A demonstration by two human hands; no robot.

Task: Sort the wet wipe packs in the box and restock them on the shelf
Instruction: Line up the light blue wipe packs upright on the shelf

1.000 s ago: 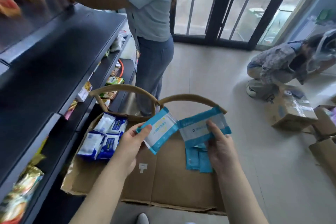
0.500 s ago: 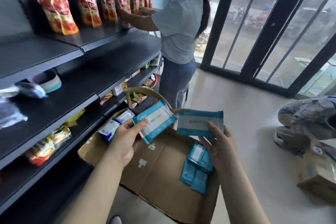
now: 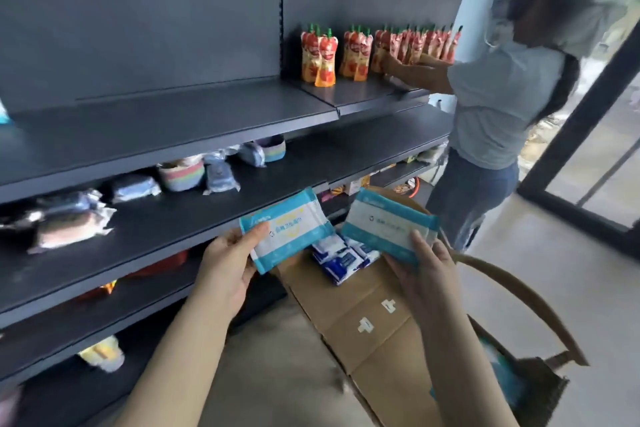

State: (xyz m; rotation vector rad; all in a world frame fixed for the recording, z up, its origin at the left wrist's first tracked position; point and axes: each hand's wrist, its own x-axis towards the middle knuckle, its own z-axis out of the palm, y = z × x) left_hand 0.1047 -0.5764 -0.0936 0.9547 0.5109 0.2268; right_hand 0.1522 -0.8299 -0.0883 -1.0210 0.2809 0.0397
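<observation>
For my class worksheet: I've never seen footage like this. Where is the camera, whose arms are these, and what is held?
No machine here: the camera sits on a person's head, looking forward and down, so both arms are the wearer's. The left hand holds one teal-and-white wipe pack, the right hand a second pack, above an open cardboard box containing blue-and-white packs. The dark shelf beside it carries wrapped items; red pouches stand higher up, where a second person reaches.

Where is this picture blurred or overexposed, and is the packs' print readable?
Head view: motion blur smears the wrapped goods on the shelf; daylight washes out the glass door; the left pack in the left hand and right pack in the right hand are sharper, yet their print is unreadable.
</observation>
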